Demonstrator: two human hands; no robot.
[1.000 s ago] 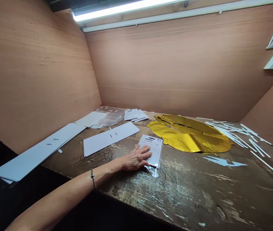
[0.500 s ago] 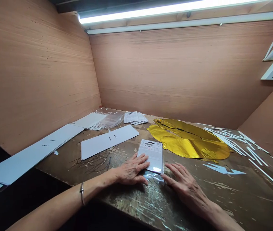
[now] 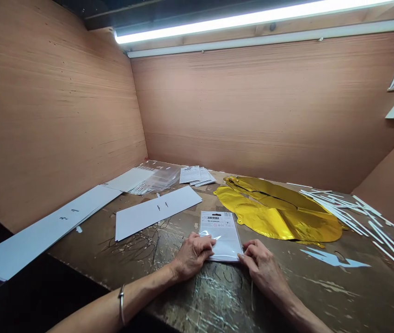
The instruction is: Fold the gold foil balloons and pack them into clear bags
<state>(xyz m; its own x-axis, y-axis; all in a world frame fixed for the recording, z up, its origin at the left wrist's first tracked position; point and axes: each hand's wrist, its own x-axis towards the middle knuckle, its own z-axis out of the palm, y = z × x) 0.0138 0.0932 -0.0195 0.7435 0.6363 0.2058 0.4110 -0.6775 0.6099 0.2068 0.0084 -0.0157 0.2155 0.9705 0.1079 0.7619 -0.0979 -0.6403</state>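
Note:
A white printed card in a clear plastic sleeve (image 3: 222, 233) lies flat on the worn brown table, its hang hole at the far end. My left hand (image 3: 194, 253) rests at the card's near left corner, fingers curled, the fingertips on the sleeve. At the near right corner, my right hand (image 3: 261, 261) pinches the sleeve's edge between thumb and fingers. A bracelet is on my left wrist. Gold foil pieces (image 3: 287, 215) lie beyond my right hand.
White card strips (image 3: 158, 210) lie left of the sleeve, with longer strips (image 3: 51, 226) farther left. Printed cards (image 3: 190, 175) and clear sleeves (image 3: 165, 178) sit at the back. White sticks (image 3: 339, 212) and a pale blue-white scrap (image 3: 335, 258) lie on the right.
The loose flap below the card now lies folded at its near edge. My left fingers have curled in, and my right hand has closed on the sleeve's edge. The view has shifted slightly.

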